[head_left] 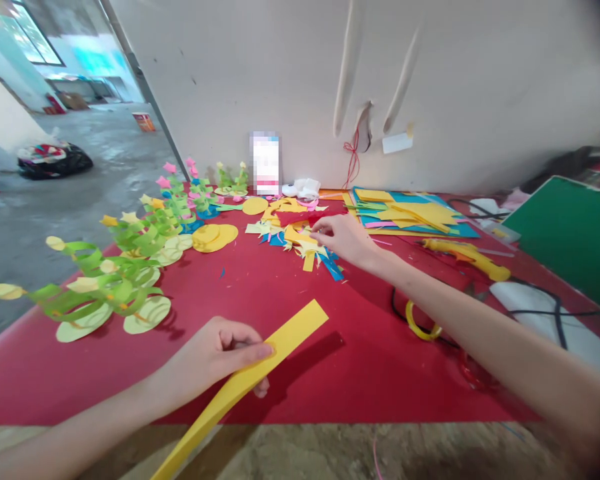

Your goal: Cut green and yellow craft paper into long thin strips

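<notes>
The left hand pinches a yellow strip slanting across the worktop's front edge, far end rightward; the right hand, narrowed, grip unclear, hovers by paper scraps.

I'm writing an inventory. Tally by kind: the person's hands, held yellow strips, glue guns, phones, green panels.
Left hand and right hand: 2
Held yellow strip: 1
Glue gun: 1
Phone: 1
Green panel: 1
Total: 6
</notes>
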{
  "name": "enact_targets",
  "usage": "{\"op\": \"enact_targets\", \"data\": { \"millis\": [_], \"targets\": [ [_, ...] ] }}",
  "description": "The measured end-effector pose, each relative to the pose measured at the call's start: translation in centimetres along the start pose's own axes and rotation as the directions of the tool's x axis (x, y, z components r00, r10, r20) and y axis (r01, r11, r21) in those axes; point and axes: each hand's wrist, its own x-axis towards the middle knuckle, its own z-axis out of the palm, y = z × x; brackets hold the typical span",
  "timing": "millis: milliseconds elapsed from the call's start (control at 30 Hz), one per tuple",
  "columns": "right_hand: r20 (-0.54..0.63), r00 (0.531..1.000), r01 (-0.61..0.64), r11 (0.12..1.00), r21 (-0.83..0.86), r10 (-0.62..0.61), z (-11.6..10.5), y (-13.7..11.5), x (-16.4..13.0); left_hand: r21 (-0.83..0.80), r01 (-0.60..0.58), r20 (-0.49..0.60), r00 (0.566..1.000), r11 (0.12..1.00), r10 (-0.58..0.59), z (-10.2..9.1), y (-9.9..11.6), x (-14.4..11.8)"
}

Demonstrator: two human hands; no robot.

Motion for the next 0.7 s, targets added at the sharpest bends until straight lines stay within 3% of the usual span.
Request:
{"op": "enact_targets", "data": {
  "millis": [100, 167, 200, 300, 367, 400, 500, 633, 700],
  "targets": [
    [0.062, 0.991, 0.116, 0.991, 0.067, -0.12, -0.4, -2.5, -1.6, -0.01, -0.005, 0.029, 1.0, 1.0, 0.005, 0.1, 0.0, 0.1],
    [0.208, 0.95, 0.197, 0.964, 0.18, -0.233, -1.0, -4.3, -2.9, 0.002, -0.016, 0.043, 0.999, 1.0, 0.016, 0.2, 0.2, 0.3],
    [0.327, 0.9, 0.207, 0.943, 0.26, -0.288, -1.3, -5.0, -3.5, 0.01, -0.018, 0.051, 0.999, 1.0, 0.017, 0.3, 0.4, 0.3],
    [0.624, 0.685, 0.095, 0.895, 0.436, -0.377, -2.1, -6.2, -4.8, 0.027, -0.008, 0.088, 0.996, 1.0, 0.006, 0.5, 1.3, 0.6],
    [0.7, 0.605, -0.007, 0.876, 0.483, -0.381, -2.3, -6.2, -5.4, 0.073, -0.021, 0.112, 0.994, 0.997, 0.013, 0.8, 2.0, 0.7],
    [0.715, 0.589, -0.056, 0.864, 0.501, -0.377, -2.3, -6.1, -5.6, 0.104, -0.031, 0.119, 0.993, 0.994, 0.018, 0.9, 2.2, 0.8],
    [0.724, 0.594, -0.132, 0.845, 0.517, -0.35, -2.4, -5.5, -6.2, 0.16, -0.055, 0.128, 0.991, 0.986, 0.034, 1.4, 2.7, 1.1],
    [0.687, 0.645, -0.034, 0.886, 0.462, -0.333, -3.8, -4.2, -7.0, 0.154, -0.037, 0.173, 0.985, 0.987, 0.01, 1.7, 2.9, 1.1],
    [0.658, 0.695, -0.006, 0.913, 0.408, -0.289, -5.0, -3.2, -7.6, 0.17, -0.009, 0.149, 0.989, 0.985, -0.017, 1.5, 3.0, 0.8]
  ]
}}
